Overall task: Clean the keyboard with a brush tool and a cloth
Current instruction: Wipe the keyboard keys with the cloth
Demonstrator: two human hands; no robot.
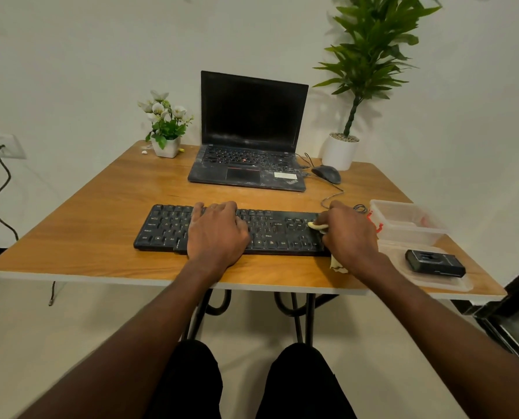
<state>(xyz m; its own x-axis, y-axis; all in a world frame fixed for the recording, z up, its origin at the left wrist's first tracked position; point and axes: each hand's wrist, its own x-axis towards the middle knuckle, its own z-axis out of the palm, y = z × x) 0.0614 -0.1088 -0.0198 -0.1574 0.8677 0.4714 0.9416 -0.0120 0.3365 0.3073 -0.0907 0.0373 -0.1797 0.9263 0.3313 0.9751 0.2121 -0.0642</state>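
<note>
While the left hand [217,229] lies flat across the middle of the keyboard [231,229], palm down with its fingers stretched toward the far edge, the right hand [350,234] works at the keyboard's right end, its fingers curled round a pale yellow cloth [318,226]. One fold of the cloth shows at the fingertips against the keys; another corner hangs out below the wrist onto the table [86,231].

The keyboard is black and lies near the front edge of the wooden table, its long axis running left to right, roughly parallel to that edge, with the letter rows facing the person.

Behind it, further back on the table, stands an open laptop [249,164] with a dark screen and a dusty deck. A mouse [326,173] sits just right of the laptop, its cable trailing toward the keyboard. A small pot of white flowers [164,128] stands at the back left, and a tall green plant [357,86] in a white pot at the back right. To the right of the keyboard is a clear plastic box [406,220], and nearer the front its lid [451,282] lies flat with a small black device [435,263] on it.
</note>
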